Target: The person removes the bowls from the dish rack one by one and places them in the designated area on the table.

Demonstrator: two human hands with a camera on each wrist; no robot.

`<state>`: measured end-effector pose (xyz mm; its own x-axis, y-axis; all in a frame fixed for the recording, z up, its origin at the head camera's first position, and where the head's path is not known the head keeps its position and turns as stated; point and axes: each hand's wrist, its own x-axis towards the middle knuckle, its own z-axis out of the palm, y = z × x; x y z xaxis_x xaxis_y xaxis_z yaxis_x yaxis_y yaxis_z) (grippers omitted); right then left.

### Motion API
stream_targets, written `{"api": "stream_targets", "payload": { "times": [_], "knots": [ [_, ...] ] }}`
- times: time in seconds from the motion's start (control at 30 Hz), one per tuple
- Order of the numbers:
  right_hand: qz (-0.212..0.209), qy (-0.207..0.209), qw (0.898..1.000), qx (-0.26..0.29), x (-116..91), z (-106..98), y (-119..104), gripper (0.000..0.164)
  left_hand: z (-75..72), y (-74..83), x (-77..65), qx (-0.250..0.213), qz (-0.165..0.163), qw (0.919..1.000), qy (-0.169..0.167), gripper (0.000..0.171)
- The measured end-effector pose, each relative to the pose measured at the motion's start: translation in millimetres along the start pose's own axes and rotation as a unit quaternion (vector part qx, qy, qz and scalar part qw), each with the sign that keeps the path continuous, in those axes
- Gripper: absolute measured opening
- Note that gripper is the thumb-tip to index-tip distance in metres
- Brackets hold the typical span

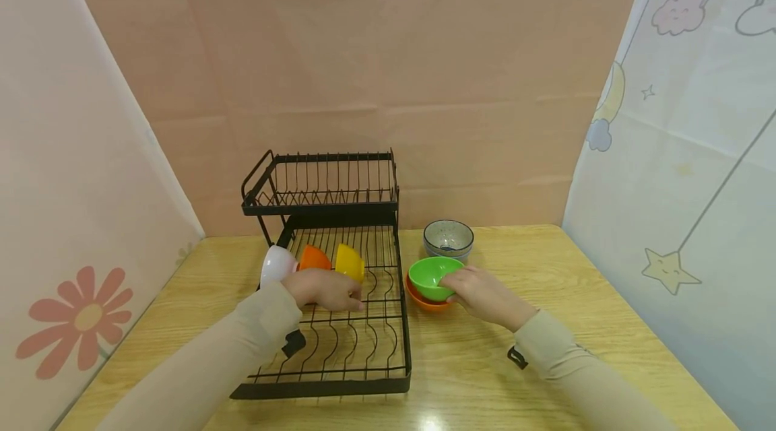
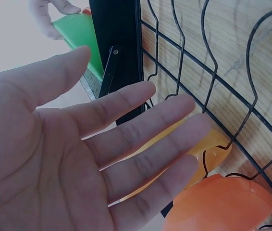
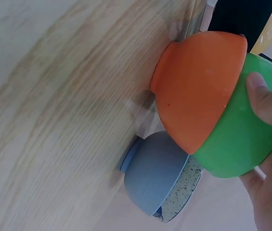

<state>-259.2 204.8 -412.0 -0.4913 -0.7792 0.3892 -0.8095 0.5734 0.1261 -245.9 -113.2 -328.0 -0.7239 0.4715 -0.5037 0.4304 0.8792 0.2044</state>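
Note:
My right hand [image 1: 485,295] grips the rim of a green bowl [image 1: 427,273], thumb on the outside in the right wrist view. Part of the green bowl sits inside an orange bowl [image 3: 198,82] that stands on the table. Over the black dish rack [image 1: 327,387], my left hand [image 1: 324,288] holds nothing, its fingers extended and spread in the left wrist view. Just behind it, a white bowl [image 1: 277,264], a second orange bowl [image 1: 314,257] and a yellow bowl [image 1: 349,262] stand tilted on their sides in a row on the lower tier.
Behind the green bowl stands a speckled grey-blue bowl [image 1: 448,234]. The rack's upper tier [image 1: 321,209] rises at the back over the lower one. A wooden table [image 1: 485,377] carries everything, with cloth walls at the back and both sides.

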Motion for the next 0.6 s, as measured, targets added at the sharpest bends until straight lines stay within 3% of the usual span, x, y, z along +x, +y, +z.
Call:
{"api": "stream_targets", "payload": {
  "times": [0.6],
  "knots": [
    [0.000,-0.034,0.999,-0.011,-0.7,6.6,-3.9,0.024,2.3,-1.5,0.0,-0.001,-0.005,1.0000,-0.007,0.024]
  ]
}}
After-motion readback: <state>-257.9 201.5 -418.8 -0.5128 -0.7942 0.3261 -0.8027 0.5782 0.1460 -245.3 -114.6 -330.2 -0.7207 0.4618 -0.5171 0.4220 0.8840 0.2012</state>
